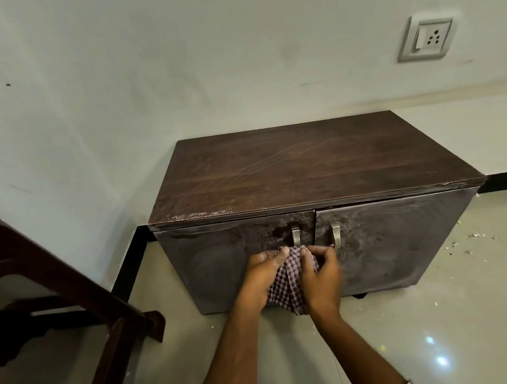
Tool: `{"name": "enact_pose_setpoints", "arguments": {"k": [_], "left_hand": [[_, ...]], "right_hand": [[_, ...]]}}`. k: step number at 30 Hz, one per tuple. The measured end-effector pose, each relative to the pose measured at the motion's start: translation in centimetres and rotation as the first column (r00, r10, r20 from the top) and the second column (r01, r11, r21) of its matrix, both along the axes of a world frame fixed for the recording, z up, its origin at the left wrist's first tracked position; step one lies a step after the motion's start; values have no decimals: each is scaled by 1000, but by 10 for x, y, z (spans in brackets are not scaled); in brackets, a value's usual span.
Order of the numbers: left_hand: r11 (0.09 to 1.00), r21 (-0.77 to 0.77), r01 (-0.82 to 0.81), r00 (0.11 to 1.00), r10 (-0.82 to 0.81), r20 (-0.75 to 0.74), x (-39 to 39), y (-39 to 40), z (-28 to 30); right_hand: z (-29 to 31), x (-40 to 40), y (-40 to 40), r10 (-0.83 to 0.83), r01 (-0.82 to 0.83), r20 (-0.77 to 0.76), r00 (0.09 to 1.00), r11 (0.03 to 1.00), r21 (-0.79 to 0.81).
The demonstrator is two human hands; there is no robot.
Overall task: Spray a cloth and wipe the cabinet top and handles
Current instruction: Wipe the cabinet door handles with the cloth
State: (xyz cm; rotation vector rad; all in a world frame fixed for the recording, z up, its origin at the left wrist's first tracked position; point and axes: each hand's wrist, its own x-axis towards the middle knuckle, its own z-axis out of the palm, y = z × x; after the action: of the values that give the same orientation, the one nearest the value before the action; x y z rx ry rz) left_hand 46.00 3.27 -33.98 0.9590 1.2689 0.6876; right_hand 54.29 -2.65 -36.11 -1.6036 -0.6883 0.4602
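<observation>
While both my hands pinch the checked cloth (pixel 288 276) at about six o'clock of the cabinet (pixel 315 204), my left hand (pixel 262 276) and right hand (pixel 320 273) bunch it just under the left handle (pixel 295 233). I judge the handle step is in hand; the top shows wipe streaks. Next I'd wrap the cloth round that handle, then the right handle (pixel 336 235) at three o'clock.
</observation>
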Motion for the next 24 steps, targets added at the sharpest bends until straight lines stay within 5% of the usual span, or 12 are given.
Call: {"name": "enact_pose_setpoints", "arguments": {"k": [7, 13, 18, 24], "left_hand": [[992, 63, -107, 988, 113, -102, 12, -2, -12], [994, -111, -21, 983, 1, -184, 21, -9, -10], [936, -266, 232, 970, -243, -9, 35, -19, 13], [976, -148, 159, 987, -155, 42, 59, -18, 37]], "right_hand": [[-19, 12, 17, 64, -80, -121, 991, 988, -130], [-20, 27, -5, 72, -83, -93, 993, 989, -120], [-5, 42, -36, -48, 48, -45, 998, 999, -9], [38, 60, -22, -160, 160, -2, 987, 987, -19]]}}
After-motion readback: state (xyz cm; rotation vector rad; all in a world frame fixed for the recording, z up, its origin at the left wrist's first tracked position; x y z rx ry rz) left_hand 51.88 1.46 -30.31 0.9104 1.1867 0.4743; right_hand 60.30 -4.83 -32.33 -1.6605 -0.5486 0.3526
